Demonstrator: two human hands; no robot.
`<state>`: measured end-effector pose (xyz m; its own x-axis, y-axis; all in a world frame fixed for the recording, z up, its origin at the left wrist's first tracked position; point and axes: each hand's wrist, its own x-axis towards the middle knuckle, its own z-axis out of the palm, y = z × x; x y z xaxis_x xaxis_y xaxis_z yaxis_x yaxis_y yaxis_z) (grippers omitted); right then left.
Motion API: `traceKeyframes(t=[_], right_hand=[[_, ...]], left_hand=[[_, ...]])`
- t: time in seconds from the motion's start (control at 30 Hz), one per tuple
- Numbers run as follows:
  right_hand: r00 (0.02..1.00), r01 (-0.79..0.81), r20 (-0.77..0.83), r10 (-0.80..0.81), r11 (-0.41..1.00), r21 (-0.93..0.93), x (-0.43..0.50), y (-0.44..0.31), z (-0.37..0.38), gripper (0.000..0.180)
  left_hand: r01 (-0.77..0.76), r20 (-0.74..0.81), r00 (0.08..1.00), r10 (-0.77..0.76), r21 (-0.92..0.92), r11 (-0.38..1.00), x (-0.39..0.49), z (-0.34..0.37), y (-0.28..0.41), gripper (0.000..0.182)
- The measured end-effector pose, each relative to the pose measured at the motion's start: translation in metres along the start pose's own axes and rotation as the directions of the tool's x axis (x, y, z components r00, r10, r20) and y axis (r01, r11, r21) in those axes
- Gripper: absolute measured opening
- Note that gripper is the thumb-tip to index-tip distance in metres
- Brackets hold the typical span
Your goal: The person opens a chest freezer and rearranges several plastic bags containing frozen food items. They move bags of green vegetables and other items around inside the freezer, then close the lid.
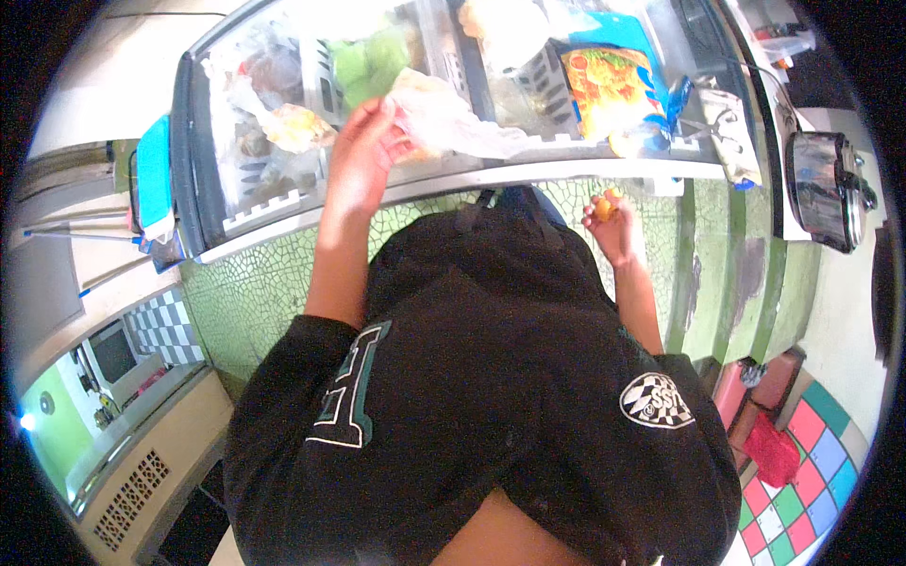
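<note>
My left hand [368,141] grips a thin, whitish plastic bag [453,117] at its left end, over the front of a glass-topped chest freezer [524,170]. Pale brownish contents show through the bag; glare hides what they are. Lower down on the right, beside my hip, my right hand [614,230] holds a small orange-yellow piece [606,205], too small to name. Close to my left hand lies a clear bag with yellowish contents [301,127]. A green bag [375,64] sits in a white basket behind it. Farther right is a printed food packet [612,88] picturing fried food.
A silvery packet [729,134] rests at the freezer's right corner. Beyond it stands a shiny pot with black handles [824,191]. Green steps [736,276] rise at the right from a green patterned floor [241,297]. A blue object [154,170] stands beside the freezer's left end.
</note>
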<state>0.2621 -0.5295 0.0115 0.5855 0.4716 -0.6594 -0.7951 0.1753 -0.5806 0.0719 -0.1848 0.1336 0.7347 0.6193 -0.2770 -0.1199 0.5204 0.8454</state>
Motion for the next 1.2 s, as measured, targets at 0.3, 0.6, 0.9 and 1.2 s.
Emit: traceKeyframes(t=[0.3, 0.6, 0.9, 1.2], right_hand=[[0.911, 0.208, 0.073, -0.406, 0.299, -0.931, 0.001, -0.049, 0.050, 0.030], [0.933, 0.360, 0.358, -0.039, 0.088, -0.929, 0.023, -0.073, 0.090, 0.019], [0.791, 0.608, 0.610, -0.050, -0.055, -0.792, 0.033, -0.072, 0.093, 0.027], [0.805, 0.557, 0.472, 0.360, -0.179, -0.811, -0.010, 0.036, 0.010, 0.032]], left_hand=[[-0.124, 0.143, 0.986, 0.088, 0.266, 0.956, 0.021, -0.005, 0.012, 0.029], [-0.340, 0.017, 0.933, 0.359, 0.368, 0.866, 0.014, 0.009, -0.003, 0.026], [-0.408, -0.192, 0.843, 0.502, 0.379, 0.830, -0.060, 0.028, -0.031, 0.042], [-0.022, -0.865, 0.497, -0.070, -0.093, 0.995, -0.291, 0.001, -0.262, 0.036]])
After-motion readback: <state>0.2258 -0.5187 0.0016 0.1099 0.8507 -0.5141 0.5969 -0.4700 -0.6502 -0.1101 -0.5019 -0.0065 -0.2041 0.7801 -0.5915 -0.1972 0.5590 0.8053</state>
